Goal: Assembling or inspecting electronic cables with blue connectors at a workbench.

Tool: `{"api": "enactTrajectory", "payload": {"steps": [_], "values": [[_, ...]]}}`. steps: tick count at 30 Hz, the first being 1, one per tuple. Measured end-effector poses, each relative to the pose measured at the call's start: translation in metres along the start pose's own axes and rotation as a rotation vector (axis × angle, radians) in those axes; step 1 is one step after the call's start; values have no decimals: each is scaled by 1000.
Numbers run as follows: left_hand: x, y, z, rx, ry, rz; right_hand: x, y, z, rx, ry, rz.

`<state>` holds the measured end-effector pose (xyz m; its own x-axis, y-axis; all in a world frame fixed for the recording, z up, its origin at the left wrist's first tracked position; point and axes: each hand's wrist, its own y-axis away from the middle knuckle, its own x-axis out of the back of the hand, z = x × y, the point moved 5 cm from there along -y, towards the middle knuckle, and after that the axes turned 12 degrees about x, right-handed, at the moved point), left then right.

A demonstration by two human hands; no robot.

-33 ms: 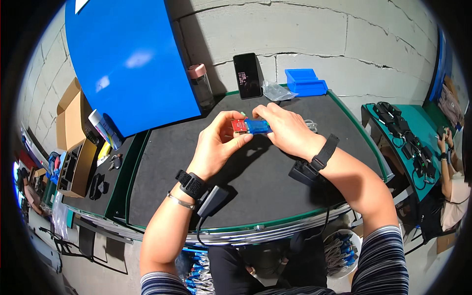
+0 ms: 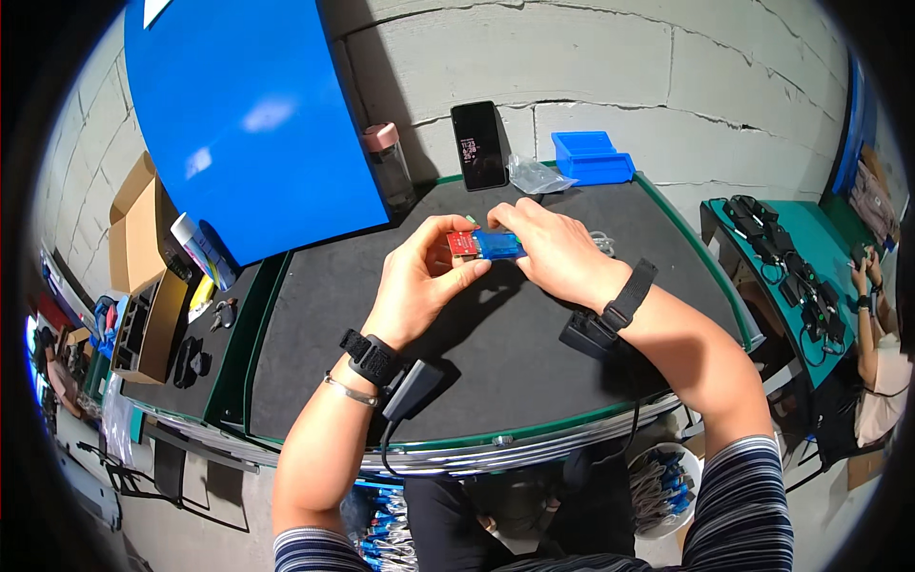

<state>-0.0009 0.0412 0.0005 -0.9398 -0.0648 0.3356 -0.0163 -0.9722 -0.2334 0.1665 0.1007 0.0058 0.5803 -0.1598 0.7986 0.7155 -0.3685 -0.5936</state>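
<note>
Head view: left hand (image 2: 416, 278), thumb and fingers pinch red circuit board (image 2: 463, 245). Right hand (image 2: 564, 250), fingertips grip blue piece (image 2: 498, 246), which adjoins the board. Both parts are above dark table (image 2: 515, 381). Handling: probably best held level, by the edges, without force. Writing: lit characters on phone (image 2: 479, 153); pale board marks, too small to read.

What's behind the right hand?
Past the right hand, part of a pale cable coil shows on the dark mat. The rest, and whether it joins the blue piece, is covered.
</note>
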Motion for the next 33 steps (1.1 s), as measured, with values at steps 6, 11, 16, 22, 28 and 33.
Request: {"api": "enactTrajectory", "payload": {"steps": [6,11,16,22,28,33], "values": [[0,3,6,1,-194,84,4,-2,-5,84,135,97],[-1,6,9,10,-330,139,2,-1,-8,101,236,105],[-1,9,19,-104,-450,262,3,-1,-5,79,201,100],[-2,10,21,-114,-502,303,-1,-2,0,42,152,55],[6,3,9,-6,-406,130,-6,0,6,68,98,-17],[6,4,9,-38,-368,177,-8,-1,5,69,57,1]]}}
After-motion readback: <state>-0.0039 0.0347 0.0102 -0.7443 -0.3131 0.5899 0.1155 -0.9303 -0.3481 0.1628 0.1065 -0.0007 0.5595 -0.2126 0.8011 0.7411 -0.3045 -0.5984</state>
